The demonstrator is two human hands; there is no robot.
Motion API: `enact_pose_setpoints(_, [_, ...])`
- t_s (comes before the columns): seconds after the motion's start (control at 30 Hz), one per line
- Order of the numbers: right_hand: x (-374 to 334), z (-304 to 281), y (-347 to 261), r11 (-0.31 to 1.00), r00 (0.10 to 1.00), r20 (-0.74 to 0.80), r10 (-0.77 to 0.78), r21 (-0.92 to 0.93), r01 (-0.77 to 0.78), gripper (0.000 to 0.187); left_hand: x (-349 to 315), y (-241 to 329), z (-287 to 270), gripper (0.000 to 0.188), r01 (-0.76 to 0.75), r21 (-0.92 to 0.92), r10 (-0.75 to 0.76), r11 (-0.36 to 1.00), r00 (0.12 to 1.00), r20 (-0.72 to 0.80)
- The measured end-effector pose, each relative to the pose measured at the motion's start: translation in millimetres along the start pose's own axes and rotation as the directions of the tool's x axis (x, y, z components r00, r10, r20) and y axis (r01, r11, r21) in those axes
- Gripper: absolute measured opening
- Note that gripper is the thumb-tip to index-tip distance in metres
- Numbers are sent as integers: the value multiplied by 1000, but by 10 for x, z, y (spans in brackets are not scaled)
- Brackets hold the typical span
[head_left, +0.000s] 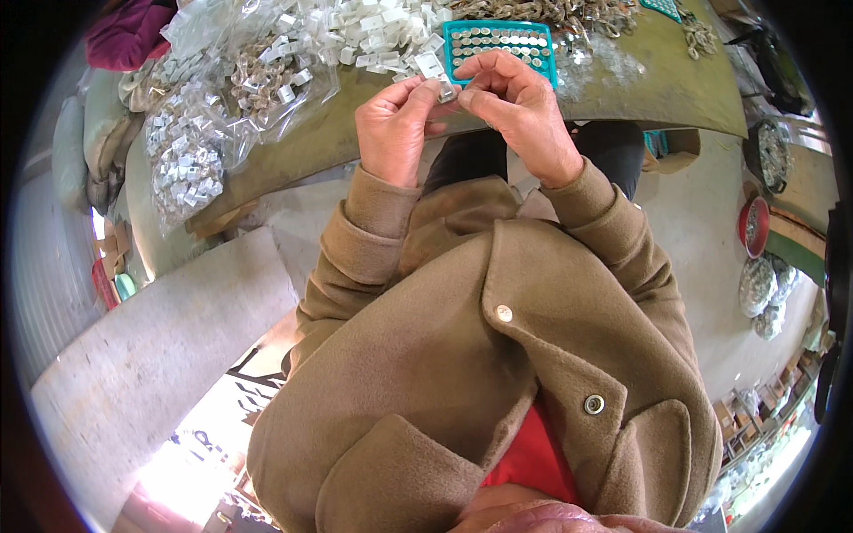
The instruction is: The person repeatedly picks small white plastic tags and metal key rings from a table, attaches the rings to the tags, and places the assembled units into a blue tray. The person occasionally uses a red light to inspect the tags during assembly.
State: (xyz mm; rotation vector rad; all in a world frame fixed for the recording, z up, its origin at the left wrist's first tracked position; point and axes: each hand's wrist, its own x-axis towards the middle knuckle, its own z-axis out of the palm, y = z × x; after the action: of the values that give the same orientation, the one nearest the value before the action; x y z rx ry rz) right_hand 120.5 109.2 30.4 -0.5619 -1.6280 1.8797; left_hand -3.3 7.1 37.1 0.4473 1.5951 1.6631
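My left hand (pixel 393 129) pinches a small white plastic piece (pixel 447 91) between thumb and fingers. Against its right side comes my right hand (pixel 522 111), thumb and forefinger pressed together; whatever they may hold is too small to make out. Just beyond my hands is a teal tray (pixel 446 40) with rows of round silver-coloured pieces (pixel 511 41). Left of the tray spreads a heap of white plastic pieces (pixel 378 31), several lying close to my left fingers.
Clear plastic bags (pixel 191 164) of similar white pieces hang over the left part of the table (pixel 649 98). Brownish strip-like parts (pixel 569 11) are heaped behind the tray. A red bowl (pixel 753 226) and filled bags (pixel 758 286) stand on the floor at the right.
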Motion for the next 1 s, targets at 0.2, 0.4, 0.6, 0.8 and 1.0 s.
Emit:
enact_pose_setpoints(0.2, [-26,-1,61,992,991,-66,-113,-66,109,12,37,17,-82,22,203,-289,-173,936,977,126])
enact_pose_setpoints(0.4, [-23,-26,65,994,994,-93,-56,-95,47,12,102,-70,-166,25,517,-635,-284,574,853,438])
enact_pose_setpoints(0.6, [-137,-155,102,916,980,-54,-191,-369,158,14,138,-116,-162,27,596,-591,-428,543,802,416])
enact_pose_setpoints(0.8, [-265,-590,82,802,927,-213,-307,-583,132,7,26,-188,-112,31,406,-232,-333,884,895,298])
enact_pose_setpoints(1.0, [-14,-875,102,678,915,-184,-359,-725,121,9,-14,-351,21,18,320,-130,-271,938,915,300])
